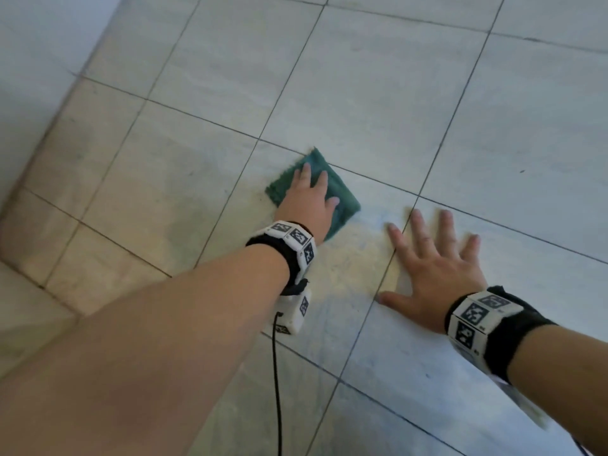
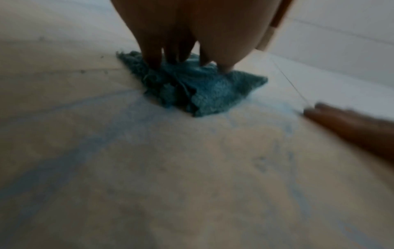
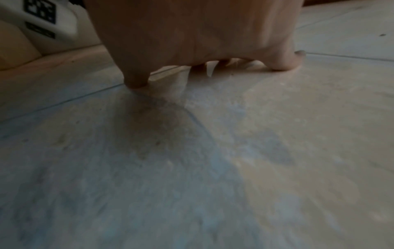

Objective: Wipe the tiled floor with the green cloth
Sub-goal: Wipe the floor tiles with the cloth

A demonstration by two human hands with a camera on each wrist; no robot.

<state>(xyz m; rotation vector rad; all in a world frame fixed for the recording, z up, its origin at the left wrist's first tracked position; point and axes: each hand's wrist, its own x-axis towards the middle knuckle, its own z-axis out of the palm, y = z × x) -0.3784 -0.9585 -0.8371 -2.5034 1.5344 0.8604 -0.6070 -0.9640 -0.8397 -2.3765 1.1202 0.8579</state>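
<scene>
We are wiping the pale tiled floor point(image 1: 378, 87), left hand point(image 1: 309, 205) pressing seemingly flat-fingered on the rumpled green cloth point(image 1: 342, 199), right hand point(image 1: 434, 271) splayed, bracing; next, fresh tiles.

Black wristbands point(image 1: 513, 337) with white marker blocks point(image 1: 297, 238)

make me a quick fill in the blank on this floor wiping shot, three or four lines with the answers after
1. The green cloth lies under the ____ hand.
2. The right hand rests flat on the tiled floor with its fingers ____.
3. The right hand lies across a dark ____ line between two tiles.
4. Both wrists wear bands with black-and-white ____.

Answers: left; spread; grout; markers
</scene>
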